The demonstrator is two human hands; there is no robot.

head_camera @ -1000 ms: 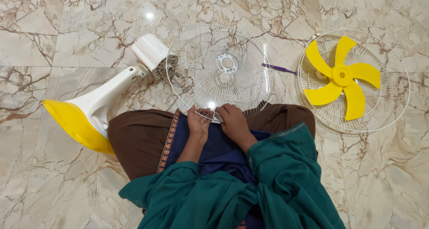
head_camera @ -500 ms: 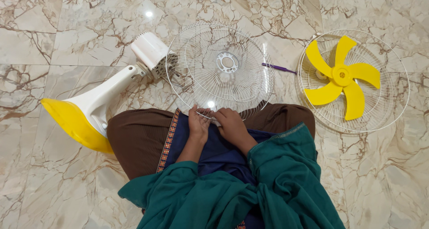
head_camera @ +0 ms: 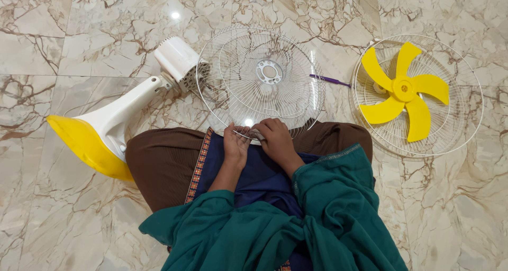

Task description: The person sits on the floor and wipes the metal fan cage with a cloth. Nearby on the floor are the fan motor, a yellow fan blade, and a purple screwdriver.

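Observation:
I sit on a marble floor with a round white wire fan guard (head_camera: 259,75) leaning against my lap. My left hand (head_camera: 235,142) and my right hand (head_camera: 275,138) both grip the guard's near rim, close together, fingers curled over the wire. Behind the guard lies the white fan motor housing (head_camera: 177,59) on its stand, with a yellow and white base (head_camera: 92,141) at the left. To the right, a yellow five-blade fan propeller (head_camera: 405,91) rests inside a second wire guard (head_camera: 460,128).
A purple-handled tool (head_camera: 330,80) lies on the floor between the two guards. My brown and blue clothing (head_camera: 164,162) and a green shawl (head_camera: 317,218) fill the lower middle of the view.
My right hand has shifted slightly up along the guard's rim and the guard has tilted a little. Everything else stays put.

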